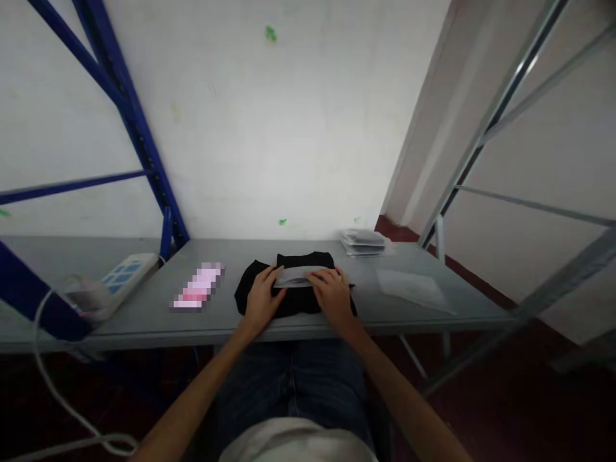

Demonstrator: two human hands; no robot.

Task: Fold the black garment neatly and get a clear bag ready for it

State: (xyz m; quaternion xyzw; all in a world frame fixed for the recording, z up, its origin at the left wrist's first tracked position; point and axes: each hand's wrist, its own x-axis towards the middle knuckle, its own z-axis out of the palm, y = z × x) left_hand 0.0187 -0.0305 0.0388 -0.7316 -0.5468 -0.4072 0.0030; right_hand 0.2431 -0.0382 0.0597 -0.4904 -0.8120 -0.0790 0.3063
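A bundle of folded black cloth (299, 305) lies near the front edge of the grey table, right in front of me. Across its top runs a pale, whitish strip (291, 276), which looks thin and flat; its material is hard to tell. My left hand (262, 299) is closed at the strip's left end, thumb below and fingers above. At the right end, my right hand (333, 294) pinches the strip with bent fingers over the cloth. Both hands rest on the black cloth, and they hide parts of it.
Clear plastic bags holding flat items form a stack (364, 242) at the back right. A translucent bag (412, 287) lies flat to the right. On the left are a blurred-out pink item (198, 286) and a white power strip (126, 277). Metal shelf posts (139, 138) flank the table (216, 321).
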